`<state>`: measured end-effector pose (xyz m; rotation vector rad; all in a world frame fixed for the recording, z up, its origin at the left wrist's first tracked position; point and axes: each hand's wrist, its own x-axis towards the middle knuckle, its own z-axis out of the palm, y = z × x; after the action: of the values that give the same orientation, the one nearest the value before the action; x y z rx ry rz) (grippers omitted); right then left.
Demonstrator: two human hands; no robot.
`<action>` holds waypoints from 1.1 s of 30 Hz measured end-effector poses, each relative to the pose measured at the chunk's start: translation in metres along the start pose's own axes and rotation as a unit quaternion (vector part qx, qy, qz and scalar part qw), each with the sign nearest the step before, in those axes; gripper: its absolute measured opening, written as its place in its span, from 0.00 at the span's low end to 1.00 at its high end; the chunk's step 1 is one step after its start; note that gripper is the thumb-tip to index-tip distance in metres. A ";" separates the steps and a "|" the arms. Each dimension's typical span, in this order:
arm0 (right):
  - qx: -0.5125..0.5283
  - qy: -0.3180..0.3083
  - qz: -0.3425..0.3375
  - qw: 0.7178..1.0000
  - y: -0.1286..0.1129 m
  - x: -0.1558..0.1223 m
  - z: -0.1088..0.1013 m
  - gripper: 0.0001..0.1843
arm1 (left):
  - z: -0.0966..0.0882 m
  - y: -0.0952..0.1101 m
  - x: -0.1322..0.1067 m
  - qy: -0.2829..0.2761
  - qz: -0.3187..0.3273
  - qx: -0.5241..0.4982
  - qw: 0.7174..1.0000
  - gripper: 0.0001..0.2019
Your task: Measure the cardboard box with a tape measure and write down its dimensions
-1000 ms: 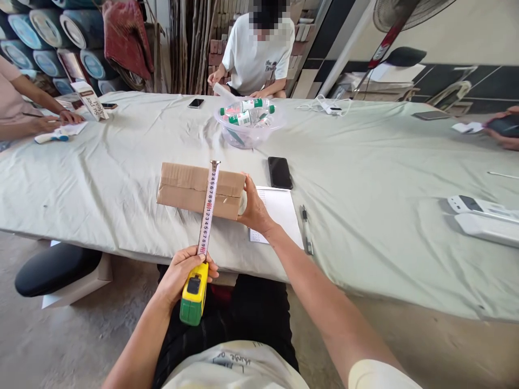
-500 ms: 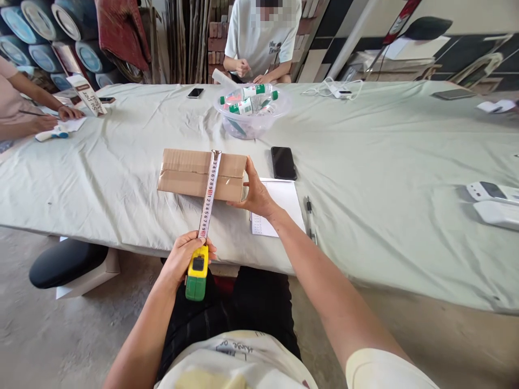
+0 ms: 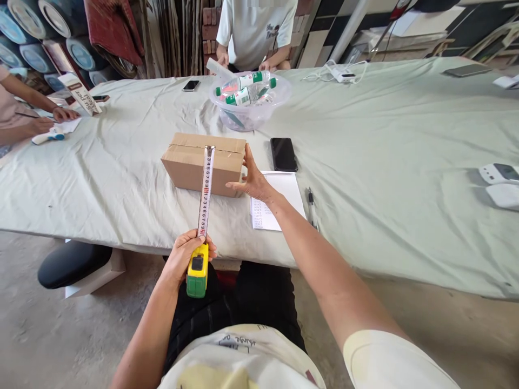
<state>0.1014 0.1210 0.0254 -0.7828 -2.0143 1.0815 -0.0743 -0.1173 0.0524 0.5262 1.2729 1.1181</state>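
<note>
My left hand (image 3: pixel 187 253) is closed around a yellow and green tape measure (image 3: pixel 197 273) at the table's near edge. Its white blade (image 3: pixel 205 200) runs forward, and the metal end hook lies over the top of a brown cardboard box (image 3: pixel 186 167). My right hand (image 3: pixel 256 178) grips the box's right end, thumb low on the near side and fingers at the upper corner. The box stands on the cloth with its taped top and near side showing. Right of it lie a written-on paper pad (image 3: pixel 275 208) and a black phone (image 3: pixel 283 154).
A pen (image 3: pixel 311 208) lies beside the pad. Beyond the box stands a clear basin (image 3: pixel 243 116) of plastic bottles. Across the table sits a person (image 3: pixel 255 38); another person's hands (image 3: pixel 52 120) are at far left. A black stool (image 3: pixel 75 265) stands below the near edge.
The box has tilted so that more of its near side shows. The tape's hook has shifted from the far edge to nearer the middle of the top. Both hands keep their hold.
</note>
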 end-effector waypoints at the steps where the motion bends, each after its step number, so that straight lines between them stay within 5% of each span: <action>1: 0.006 -0.002 0.002 1.000 0.001 0.002 -0.001 0.74 | -0.001 0.001 -0.001 -0.003 0.001 0.004 1.000 0.11; 9: 0.037 -0.066 0.012 0.997 0.005 0.009 -0.022 0.74 | -0.029 0.031 -0.017 -0.021 0.018 0.246 0.969 0.13; 16: 0.056 -0.132 0.041 0.989 -0.004 0.007 -0.043 0.76 | -0.064 0.101 -0.014 -0.023 0.045 0.637 0.769 0.12; 19: 0.059 -0.140 0.046 0.987 -0.009 0.008 -0.045 0.77 | -0.069 0.135 -0.001 -0.025 0.032 0.688 0.725 0.17; 23: 0.074 -0.142 0.035 0.986 -0.012 0.009 -0.046 0.74 | -0.070 0.159 0.020 -0.005 0.039 0.707 0.706 0.23; 33: 0.070 -0.154 0.052 0.984 -0.015 0.011 -0.055 0.67 | -0.061 0.174 0.048 -0.009 0.045 0.699 0.713 0.31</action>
<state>0.1369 0.1468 0.0641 -0.6866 -2.1378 1.4642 -0.1979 -0.0181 0.1578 1.7096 1.9446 -0.0381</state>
